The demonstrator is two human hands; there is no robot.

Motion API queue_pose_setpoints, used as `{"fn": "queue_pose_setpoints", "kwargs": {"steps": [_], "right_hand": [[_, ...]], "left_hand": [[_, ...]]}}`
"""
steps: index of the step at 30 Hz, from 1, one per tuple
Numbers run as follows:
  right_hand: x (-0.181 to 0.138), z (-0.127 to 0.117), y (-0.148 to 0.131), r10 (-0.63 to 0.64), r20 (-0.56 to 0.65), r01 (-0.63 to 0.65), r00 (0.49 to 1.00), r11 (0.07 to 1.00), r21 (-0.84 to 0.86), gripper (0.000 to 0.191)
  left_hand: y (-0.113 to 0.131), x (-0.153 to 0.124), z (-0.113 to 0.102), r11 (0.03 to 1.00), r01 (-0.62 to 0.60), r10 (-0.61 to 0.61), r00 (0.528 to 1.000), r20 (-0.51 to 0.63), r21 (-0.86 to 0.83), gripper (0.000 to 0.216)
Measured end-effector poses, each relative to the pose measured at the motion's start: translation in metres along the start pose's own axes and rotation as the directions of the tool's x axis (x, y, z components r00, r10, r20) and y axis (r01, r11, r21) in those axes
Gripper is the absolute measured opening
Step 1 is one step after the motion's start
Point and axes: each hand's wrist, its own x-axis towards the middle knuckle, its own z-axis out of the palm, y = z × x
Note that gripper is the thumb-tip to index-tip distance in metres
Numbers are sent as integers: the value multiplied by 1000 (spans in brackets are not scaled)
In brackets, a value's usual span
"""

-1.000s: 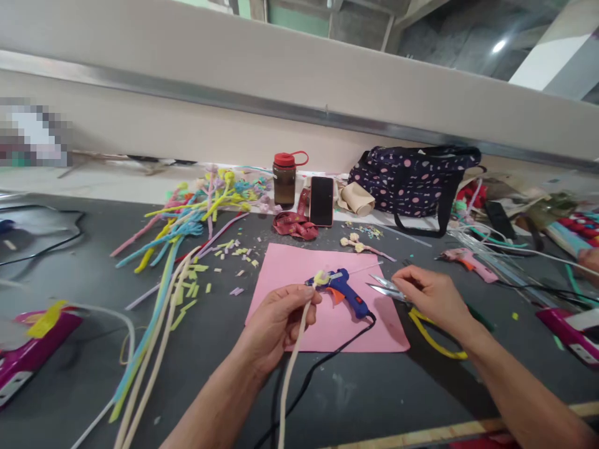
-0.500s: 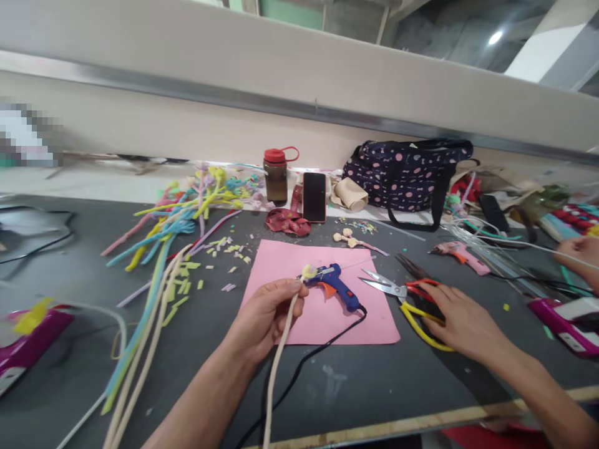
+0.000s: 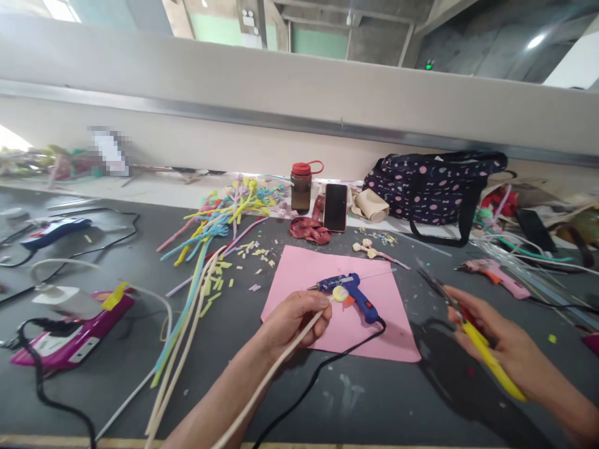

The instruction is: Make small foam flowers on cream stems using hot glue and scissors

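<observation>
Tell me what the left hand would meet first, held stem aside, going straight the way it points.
Probably the blue glue gun, just beyond the left hand in the picture; the hand's height above it is unclear.

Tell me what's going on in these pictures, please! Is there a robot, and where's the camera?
There's no robot here, just a person's two bare hands. Every picture comes from one camera worn on that person's head, looking forward and down, so you see roughly what they see.

The left hand pinches a long cream stem with a small yellowish tip. The right hand holds scissors with a yellow handle.

On the dark table, a blue glue gun lies on a pink mat. Colourful stems are piled off to the left. Farther back are a bottle, a phone and a patterned bag.
</observation>
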Motion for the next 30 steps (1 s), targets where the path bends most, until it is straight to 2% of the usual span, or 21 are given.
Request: {"fn": "queue_pose_setpoints", "kwargs": {"steps": [4, 6, 8, 13, 15, 17, 21, 24, 30], "right_hand": [[16, 14, -44, -120, 121, 109, 985, 990, 91, 69], [23, 16, -60, -232, 199, 212, 952, 970, 120, 82], [30, 16, -71, -322, 230, 309, 918, 947, 93, 87], [47, 14, -82, -450, 204, 456, 869, 890, 23, 66], [53, 17, -82, -453, 159, 454, 877, 890, 31, 60], [59, 22, -81, -410, 80, 406, 909, 912, 56, 59], [64, 36, -78, -301, -76, 308, 951, 946, 106, 57], [61, 44, -83, -303, -98, 313, 948, 943, 110, 56], [53, 55, -99, -294, -68, 300, 953, 948, 104, 57]], "left_hand": [[-1, 0, 1, 997, -6, 1, 998, 63, 76, 19], [-1, 0, 1, 996, 5, -13, 996, 93, 87, 19], [-2, 0, 1, 995, 23, -31, 995, 96, 93, 18], [-6, -1, 4, 991, 80, -89, 993, 83, 106, 17], [-6, -1, 5, 992, 74, -83, 992, 91, 97, 17], [-6, -2, 6, 993, 57, -66, 994, 87, 100, 18], [-3, -4, 8, 995, -2, 3, 1000, -12, 102, 20], [-2, -4, 9, 996, -58, 63, 995, -77, 69, 21], [-4, -2, 8, 990, -125, 120, 990, -81, -68, 19]]}}
